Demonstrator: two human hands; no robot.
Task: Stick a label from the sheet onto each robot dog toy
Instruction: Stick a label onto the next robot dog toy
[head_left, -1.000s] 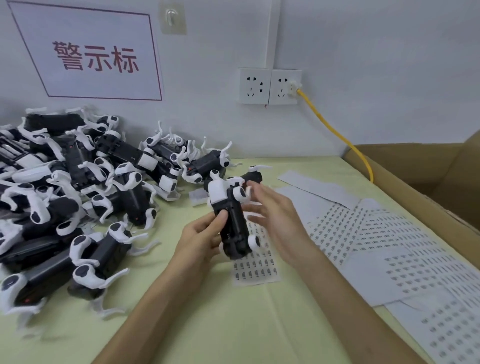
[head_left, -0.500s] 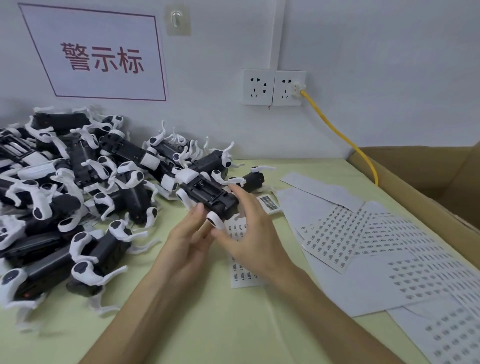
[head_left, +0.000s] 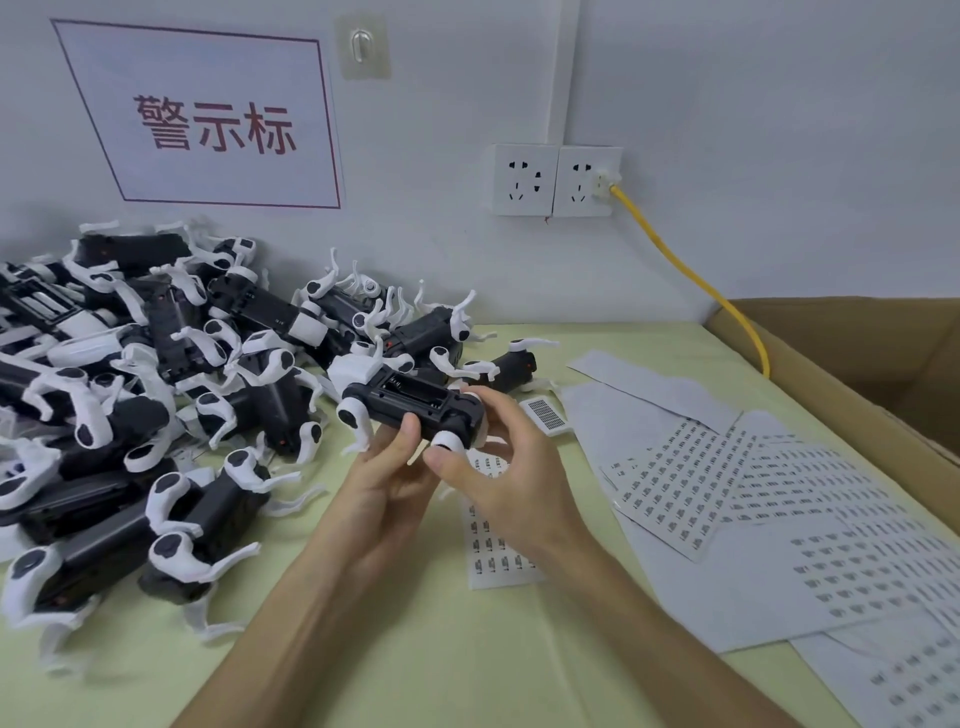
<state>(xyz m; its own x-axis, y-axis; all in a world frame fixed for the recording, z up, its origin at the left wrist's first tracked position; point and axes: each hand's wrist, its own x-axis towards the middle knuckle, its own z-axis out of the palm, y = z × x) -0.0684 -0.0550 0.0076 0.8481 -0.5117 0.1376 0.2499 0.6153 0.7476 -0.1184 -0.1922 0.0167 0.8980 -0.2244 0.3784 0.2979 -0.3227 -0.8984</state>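
Observation:
Both hands hold one black-and-white robot dog toy (head_left: 415, 402) above the table, belly side up, lying crosswise with its open battery bay showing. My left hand (head_left: 382, 480) grips it from below, thumb on its near side. My right hand (head_left: 501, 475) grips its right end, thumb by a white leg joint. Under my hands lies a small label sheet (head_left: 493, 545) with rows of tiny labels. A big pile of the same toys (head_left: 156, 395) fills the table's left. One loose barcode label (head_left: 545, 414) lies just right of the held toy.
Several larger label sheets (head_left: 753, 499) spread over the right of the yellow-green table (head_left: 441, 649). An open cardboard box (head_left: 857, 374) stands at the right edge. A yellow cable (head_left: 691, 280) runs from the wall socket (head_left: 558, 179) down behind the box. A red-lettered sign (head_left: 208, 119) hangs on the wall.
The toy has been turned from standing lengthwise to lying crosswise with its belly up, and lifted slightly toward the pile. Both hands shifted with it, uncovering more of the small label sheet.

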